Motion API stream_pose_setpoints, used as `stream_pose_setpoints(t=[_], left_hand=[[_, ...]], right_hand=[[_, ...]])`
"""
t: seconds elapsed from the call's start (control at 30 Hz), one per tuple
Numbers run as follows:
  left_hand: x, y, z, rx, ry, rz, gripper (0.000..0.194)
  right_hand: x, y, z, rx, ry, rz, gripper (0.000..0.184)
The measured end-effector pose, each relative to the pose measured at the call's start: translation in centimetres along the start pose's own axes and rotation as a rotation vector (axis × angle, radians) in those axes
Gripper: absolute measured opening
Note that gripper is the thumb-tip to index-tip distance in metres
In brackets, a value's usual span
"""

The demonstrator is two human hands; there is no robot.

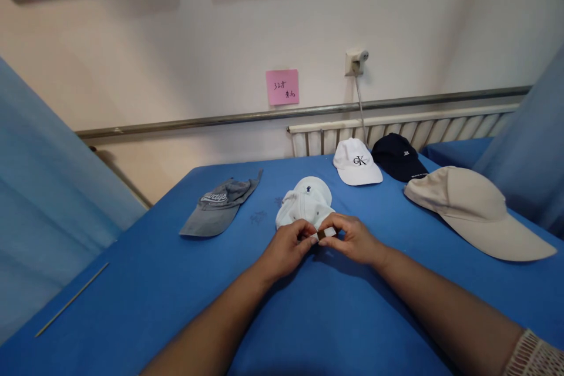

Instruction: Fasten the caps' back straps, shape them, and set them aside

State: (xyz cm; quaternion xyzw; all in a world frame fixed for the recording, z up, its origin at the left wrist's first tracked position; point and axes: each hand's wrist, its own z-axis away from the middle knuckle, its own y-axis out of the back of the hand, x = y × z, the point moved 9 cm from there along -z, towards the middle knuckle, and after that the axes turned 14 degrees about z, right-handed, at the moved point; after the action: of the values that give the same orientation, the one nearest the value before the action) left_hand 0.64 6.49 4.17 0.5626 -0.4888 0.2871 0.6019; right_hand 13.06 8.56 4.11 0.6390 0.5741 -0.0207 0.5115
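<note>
A pale, nearly white baseball cap (302, 207) lies in front of me, its brim with a small dark emblem pointing away. My left hand (288, 247) pinches the left side of the cap's back strap (328, 232) between thumb and fingers. From the other side my right hand (355, 239) is closed on the strap's right part. A short brown band shows on the white strap between my fingertips. The inside of the cap and part of its rear edge are hidden behind my hands.
On the blue-covered table (176, 305) are a grey cap (218, 208) left, a white cap (356, 163) and a navy cap (399, 157) behind, and a large beige cap (476, 205) right. A thin stick (73, 299) lies near left. Blue curtains (48, 200) flank the table.
</note>
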Motion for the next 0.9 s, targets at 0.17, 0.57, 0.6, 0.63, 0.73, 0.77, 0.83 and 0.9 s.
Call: stream_pose_setpoints(t=[0.17, 0.57, 0.6, 0.63, 0.73, 0.77, 0.83, 0.9], left_hand=[[0.1, -0.2, 0.0, 0.017, 0.010, 0.073, 0.016], [2.0, -0.6, 0.6, 0.028, -0.046, -0.378, 0.019], [1.9, -0.4, 0.5, 0.039, -0.040, -0.397, 0.018], [1.8, -0.2, 0.4, 0.049, -0.033, -0.403, 0.018], [1.5, 0.6, 0.2, 0.072, -0.023, -0.351, 0.017], [1.4, 0.9, 0.1, 0.079, -0.026, -0.324, 0.017], [1.2, 1.3, 0.0, 0.095, -0.031, -0.287, 0.017], [1.1, 1.5, 0.0, 0.104, -0.030, -0.282, 0.018]], right_hand=[[-0.1, -0.1, 0.1, -0.003, 0.002, 0.016, 0.013], [1.8, -1.6, 0.4, -0.002, -0.233, -0.364, 0.028], [2.1, -1.2, 0.3, 0.033, -0.251, -0.366, 0.030], [2.4, -0.9, 0.3, 0.075, -0.272, -0.373, 0.032], [3.3, 0.1, 0.3, 0.187, -0.317, -0.408, 0.035], [3.5, 0.3, 0.2, 0.208, -0.320, -0.412, 0.035], [3.7, 0.4, 0.1, 0.222, -0.315, -0.405, 0.034], [3.7, 0.4, 0.1, 0.223, -0.305, -0.377, 0.033]])
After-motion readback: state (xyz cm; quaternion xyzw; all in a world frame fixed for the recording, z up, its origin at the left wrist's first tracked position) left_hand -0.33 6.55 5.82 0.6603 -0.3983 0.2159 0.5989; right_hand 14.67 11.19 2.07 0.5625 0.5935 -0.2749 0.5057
